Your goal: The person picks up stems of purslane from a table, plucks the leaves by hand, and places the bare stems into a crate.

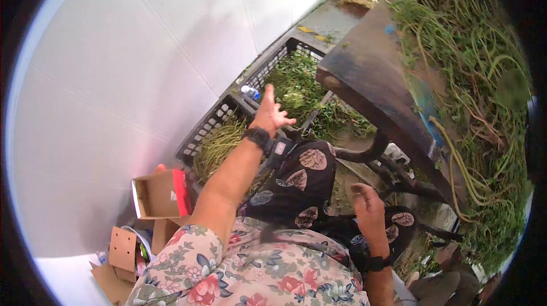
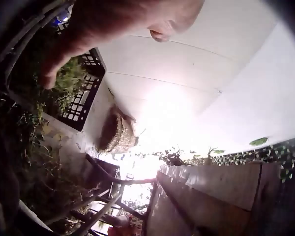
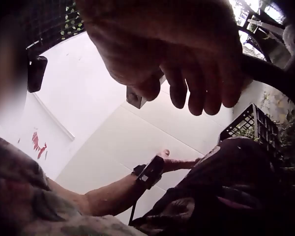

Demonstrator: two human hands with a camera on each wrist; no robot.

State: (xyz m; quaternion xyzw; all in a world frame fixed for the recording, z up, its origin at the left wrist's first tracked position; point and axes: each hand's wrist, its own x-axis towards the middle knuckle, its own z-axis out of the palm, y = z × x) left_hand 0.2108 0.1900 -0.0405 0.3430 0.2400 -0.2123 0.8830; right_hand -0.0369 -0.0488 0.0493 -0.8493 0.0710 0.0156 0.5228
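My left hand reaches out with fingers spread, nothing in its grasp, above where two black plastic crates meet. The farther crate holds leafy green cuttings. In the nearer crate lies a bundle of long yellow-green stems, partly hidden by my forearm. Close to my left thumb is a small bottle with a blue label. My right hand hovers by my right knee, its fingers loosely bent and holding nothing; they hang down in the right wrist view.
A dark wooden table to the right bears a large heap of green vines. Dark metal bars run beneath it. An open red-sided cardboard box stands at left beside the white wall.
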